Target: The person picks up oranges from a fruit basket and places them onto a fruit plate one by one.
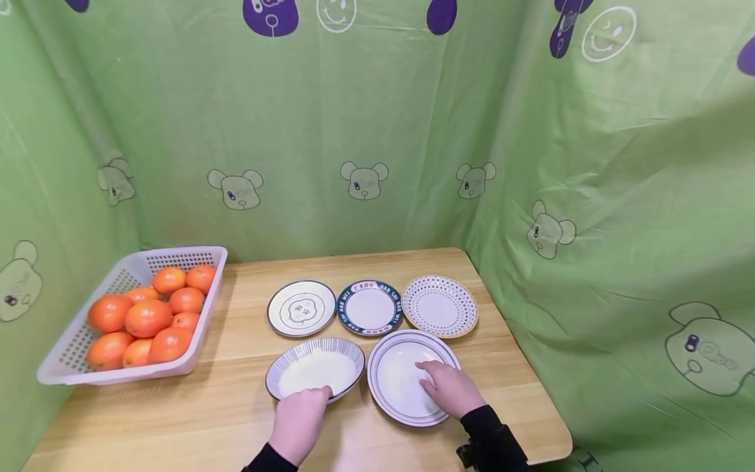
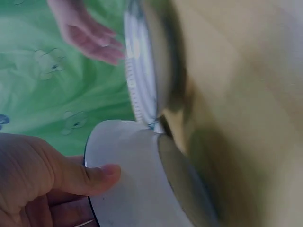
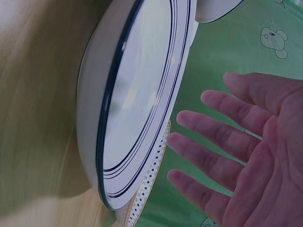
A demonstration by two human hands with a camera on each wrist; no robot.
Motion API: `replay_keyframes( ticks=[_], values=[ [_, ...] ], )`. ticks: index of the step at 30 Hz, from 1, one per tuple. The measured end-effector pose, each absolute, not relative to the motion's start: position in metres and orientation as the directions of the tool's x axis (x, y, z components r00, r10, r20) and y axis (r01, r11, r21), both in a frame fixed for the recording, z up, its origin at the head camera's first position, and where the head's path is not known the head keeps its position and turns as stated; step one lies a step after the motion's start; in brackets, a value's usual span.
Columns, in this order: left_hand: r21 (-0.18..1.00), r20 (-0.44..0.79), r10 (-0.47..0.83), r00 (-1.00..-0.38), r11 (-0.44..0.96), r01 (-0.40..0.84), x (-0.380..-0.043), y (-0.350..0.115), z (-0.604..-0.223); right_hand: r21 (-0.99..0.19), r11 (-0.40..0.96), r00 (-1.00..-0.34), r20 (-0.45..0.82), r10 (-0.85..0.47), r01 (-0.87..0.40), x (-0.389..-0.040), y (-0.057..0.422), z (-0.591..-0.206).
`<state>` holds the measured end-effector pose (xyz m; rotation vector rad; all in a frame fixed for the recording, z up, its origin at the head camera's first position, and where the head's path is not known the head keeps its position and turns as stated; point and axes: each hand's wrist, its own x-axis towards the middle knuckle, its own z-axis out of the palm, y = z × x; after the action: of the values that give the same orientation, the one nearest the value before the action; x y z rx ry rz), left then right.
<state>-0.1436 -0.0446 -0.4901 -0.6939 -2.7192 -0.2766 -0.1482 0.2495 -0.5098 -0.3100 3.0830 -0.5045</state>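
Note:
With thumb outside and fingers over the rim, my left hand [image 1: 299, 419] pinches the near edge of a white bowl with a striped inner wall [image 1: 318, 367]; the left wrist view shows the thumb on the bowl's white outer side [image 2: 135, 189]. My right hand [image 1: 451, 388] hovers over a white plate with dark rings [image 1: 395, 380]. In the right wrist view its fingers are spread, apart from the plate's surface. Behind these two stand a cream plate with a central drawing [image 1: 302, 309], a green-rimmed plate [image 1: 369, 308] and a dotted, yellow-edged plate [image 1: 439, 307].
A white perforated basket [image 1: 206, 308] holding several orange-red round fruits [image 1: 149, 318] stands at the left of the wooden table [image 1: 236, 419]. Green printed cloth [image 1: 377, 118] hangs behind the table and along both sides.

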Motion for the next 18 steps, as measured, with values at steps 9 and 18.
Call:
replay_keyframes(
  ticks=[9,18],
  values=[
    [0.159,0.268,0.483,-0.834,0.831,0.533,-0.138,-0.04,-0.53,-0.324,0.928,-0.982,0.01,-0.19,-0.182,-0.148,0.248,-0.512],
    [0.17,0.278,0.488,-0.828,0.823,0.542,-0.138,-0.044,-0.544,-0.332,0.929,-0.983,-0.023,-0.18,-0.162,-0.147,0.251,-0.51]
  ],
)
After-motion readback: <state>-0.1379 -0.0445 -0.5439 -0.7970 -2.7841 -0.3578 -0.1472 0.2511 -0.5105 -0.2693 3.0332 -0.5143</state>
